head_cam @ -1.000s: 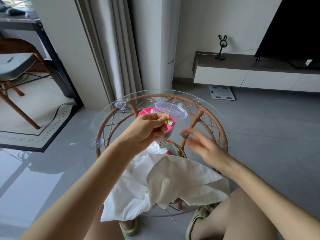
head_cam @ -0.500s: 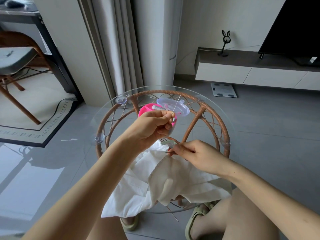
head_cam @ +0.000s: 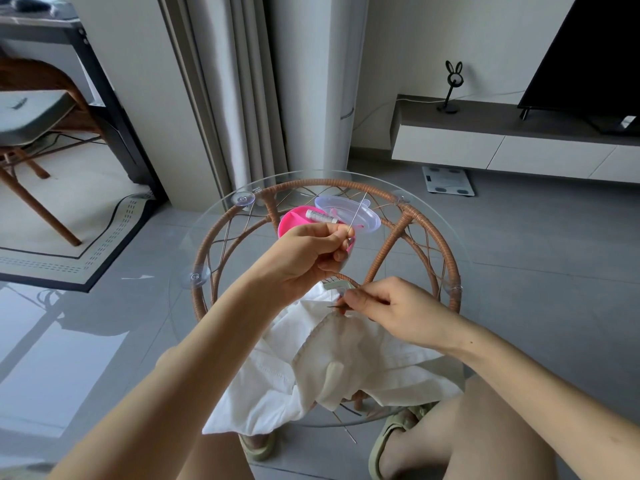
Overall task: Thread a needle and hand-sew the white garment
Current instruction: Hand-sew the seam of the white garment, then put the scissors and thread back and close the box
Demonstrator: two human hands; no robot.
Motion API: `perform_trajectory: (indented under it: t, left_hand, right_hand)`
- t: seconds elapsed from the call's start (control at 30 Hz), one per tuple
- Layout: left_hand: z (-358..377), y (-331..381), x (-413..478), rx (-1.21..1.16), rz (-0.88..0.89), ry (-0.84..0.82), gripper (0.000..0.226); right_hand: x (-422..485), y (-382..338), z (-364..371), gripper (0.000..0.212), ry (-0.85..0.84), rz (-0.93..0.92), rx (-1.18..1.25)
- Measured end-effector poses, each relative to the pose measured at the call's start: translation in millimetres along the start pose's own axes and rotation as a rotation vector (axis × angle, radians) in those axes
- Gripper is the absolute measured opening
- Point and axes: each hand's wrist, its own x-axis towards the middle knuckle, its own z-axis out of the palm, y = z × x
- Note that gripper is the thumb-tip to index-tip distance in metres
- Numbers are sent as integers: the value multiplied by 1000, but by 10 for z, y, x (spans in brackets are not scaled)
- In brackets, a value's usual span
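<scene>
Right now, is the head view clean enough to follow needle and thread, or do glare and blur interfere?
Head view: both hands sharp, no motion blur; needle pinched by the left hand shows as a thin bright line; thread pinched by the right hand is barely visible; glare on the floor, left; wide-angle bends the curtain.

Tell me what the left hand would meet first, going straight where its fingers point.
Probably the pink box with its clear lid, right beyond the left hand; depth is unclear, so it might pass above.
</scene>
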Motion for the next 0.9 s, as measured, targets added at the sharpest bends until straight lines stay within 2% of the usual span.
perform_trajectory:
  t: [0.13,0.27,0.33,0.43,0.5,0.57,0.8,0.9]
  left_hand:
    - [-3,-2,-2,15,-5,1,27]
    - [-3,-12,0,5,-6,23,27]
    - [0,-21,-2,10,-6,32,27]
    - [1,-39,-4,19,0,33,28]
    - [1,-51,-5,24,13,34,29]
    - [-3,-62,-6,25,20,34,30]
    - [-54,-30,-9,-20,29,64,27]
    - [-104,-24,15,-20,34,53,27]
  right_hand:
    - [-15,13,0,55,0,-16,-3]
    - [-28,-2,-18,31,16,-42,2]
    - [-40,-21,-22,36,20,-54,-1]
    - [-30,-5,-5,31,34,-60,5]
    - [-8,23,17,47,26,-72,-9]
    - [9,53,31,53,26,-94,-5]
    - [-50,20,-48,47,89,-99,71]
    - [-52,-14,-106,42,223,-80,213]
